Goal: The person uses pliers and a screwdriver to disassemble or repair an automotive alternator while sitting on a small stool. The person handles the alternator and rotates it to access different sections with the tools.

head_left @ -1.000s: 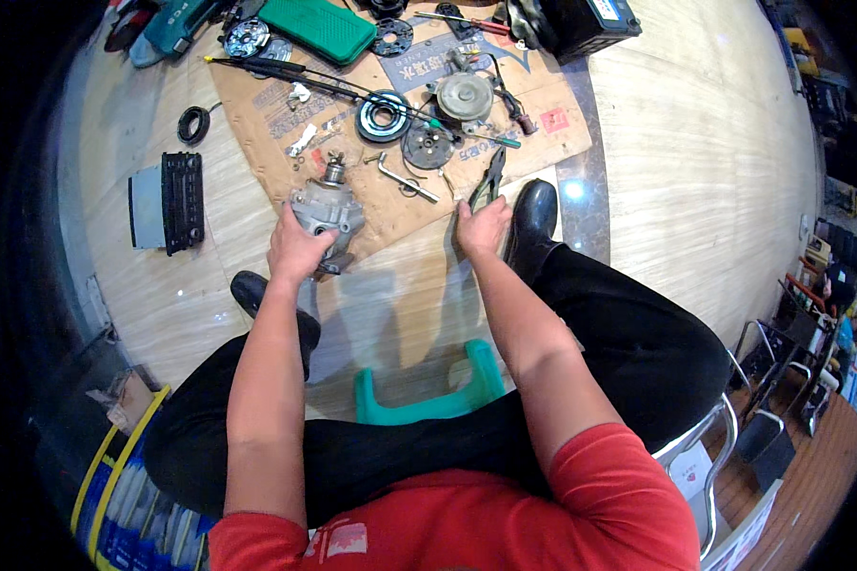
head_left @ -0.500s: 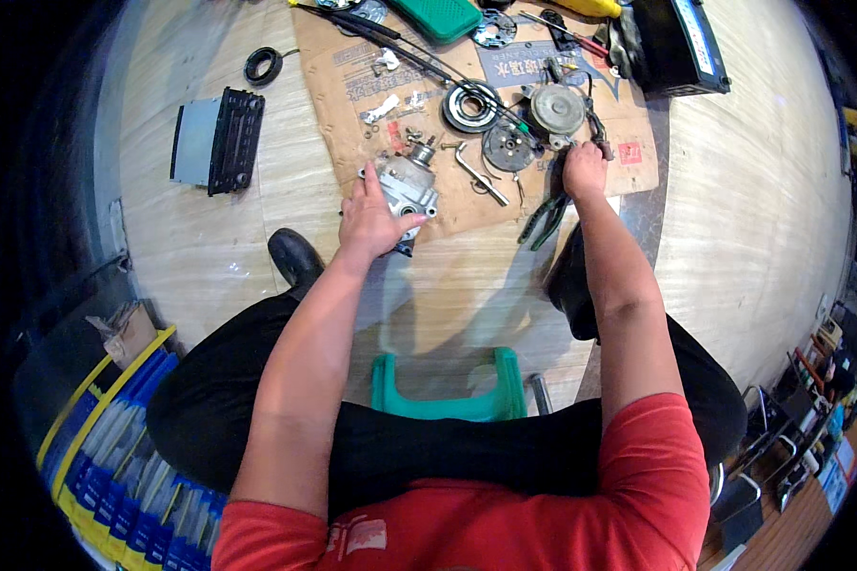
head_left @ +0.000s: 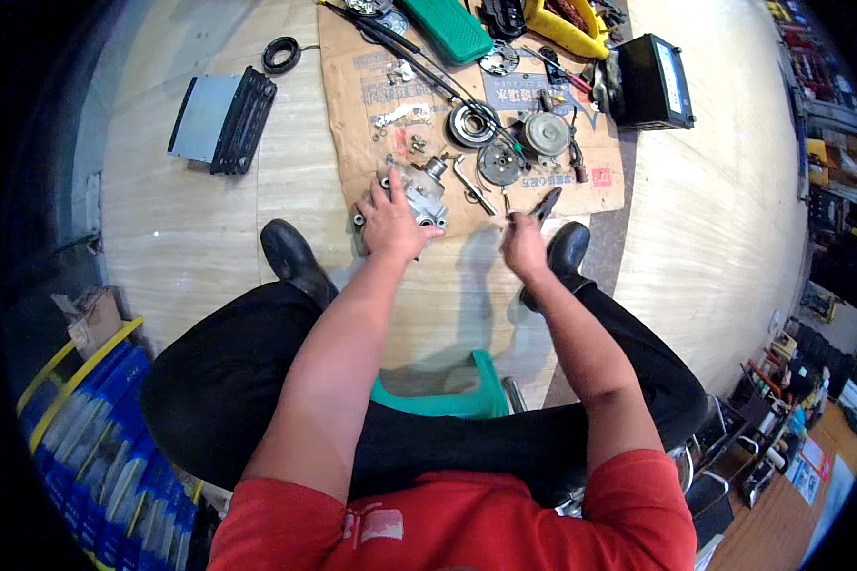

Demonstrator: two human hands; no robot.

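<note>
My left hand (head_left: 392,224) lies spread over a silver metal housing (head_left: 427,198), thumb along its near edge and fingers across its left side. The housing has a shaft stub at its far end and is partly hidden by the hand. Closed fingers mark my right hand (head_left: 524,246), to the right of the housing at the cardboard's near edge. What it holds, if anything, I cannot make out. Pliers (head_left: 548,203) show just beyond this hand, their handles hidden. A bent metal rod (head_left: 474,187) and a round plate (head_left: 499,165) lie between the hands and farther away.
The parts lie on flattened cardboard (head_left: 357,119) on the floor. Behind are a ring-shaped pulley (head_left: 471,124), a round grey motor (head_left: 546,135), a green case (head_left: 448,30) and a black battery (head_left: 652,83). A car stereo (head_left: 221,122) sits left; a green stool (head_left: 486,385) stands near my legs.
My right hand has left the area by the grey motor and come nearer and leftward, beside the pliers. My left hand stays on the housing. The whole view has shifted somewhat.
</note>
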